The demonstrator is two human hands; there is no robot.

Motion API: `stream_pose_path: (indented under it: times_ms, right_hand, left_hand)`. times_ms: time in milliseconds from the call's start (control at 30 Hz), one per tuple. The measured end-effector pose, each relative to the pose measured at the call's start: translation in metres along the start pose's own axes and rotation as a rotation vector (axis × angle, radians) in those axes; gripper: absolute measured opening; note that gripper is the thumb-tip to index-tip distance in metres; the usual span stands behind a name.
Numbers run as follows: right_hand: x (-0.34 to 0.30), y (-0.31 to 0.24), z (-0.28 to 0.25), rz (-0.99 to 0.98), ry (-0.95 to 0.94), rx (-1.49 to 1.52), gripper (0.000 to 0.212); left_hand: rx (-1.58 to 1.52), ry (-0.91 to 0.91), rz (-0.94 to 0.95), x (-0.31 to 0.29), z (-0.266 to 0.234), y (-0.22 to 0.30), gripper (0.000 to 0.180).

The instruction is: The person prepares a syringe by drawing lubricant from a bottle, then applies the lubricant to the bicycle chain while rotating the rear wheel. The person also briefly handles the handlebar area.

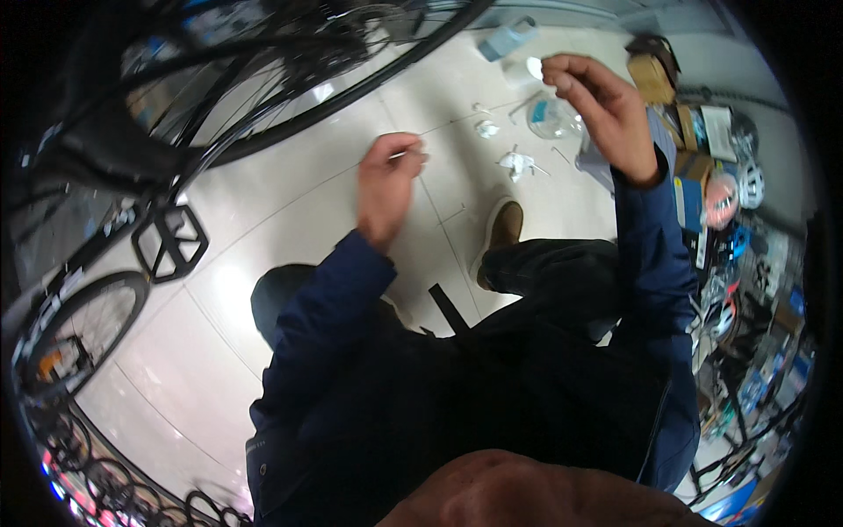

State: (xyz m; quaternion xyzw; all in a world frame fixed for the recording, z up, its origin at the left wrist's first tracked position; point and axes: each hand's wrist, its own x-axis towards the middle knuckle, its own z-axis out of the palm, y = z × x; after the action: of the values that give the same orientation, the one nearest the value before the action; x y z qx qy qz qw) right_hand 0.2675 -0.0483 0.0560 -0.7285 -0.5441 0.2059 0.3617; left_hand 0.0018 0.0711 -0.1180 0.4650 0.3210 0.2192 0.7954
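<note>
My right hand (608,110) is raised at the upper right, fingertips pinching a small white piece (535,68); whether it is a pad or a cap I cannot make out. Just below that wrist, a clear jar (551,121) with a teal patch stands on the floor. My left hand (389,186), slightly blurred, hangs over the tiles with thumb and fingers closed; a small pale bit shows at the fingertips, too small to name. Between the hands, crumpled white tissues (520,164) and thin sticks (561,155) lie on the floor.
A bicycle wheel (351,104) arches across the upper left, with a black pedal (170,243) near my left arm. A grey-blue container (507,39) stands at the top. Boxes (689,191) and helmets (751,184) crowd the right side. My brown shoe (504,224) rests below the tissues.
</note>
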Motion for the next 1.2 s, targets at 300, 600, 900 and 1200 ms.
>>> stream_pose_path:
  times_ms: [300, 600, 900, 1200]
  right_hand:
    - [-0.076, 0.180, -0.017, 0.293, 0.237, -0.102, 0.027]
    - [-0.200, 0.344, 0.065, 0.740, 0.060, -0.183, 0.028]
    - [-0.210, 0.362, 0.143, 0.575, 0.127, -0.357, 0.041]
    - [-0.162, 0.335, 0.135, 0.468, 0.184, -0.112, 0.033]
  left_hand:
    - [0.084, 0.085, -0.260, 0.002, -0.007, -0.004, 0.022]
    - [0.199, 0.060, -0.366, 0.005, 0.007, -0.024, 0.022]
    - [0.228, 0.070, -0.418, 0.011, 0.008, -0.043, 0.017]
    - [0.203, 0.027, -0.319, 0.029, 0.011, -0.054, 0.015]
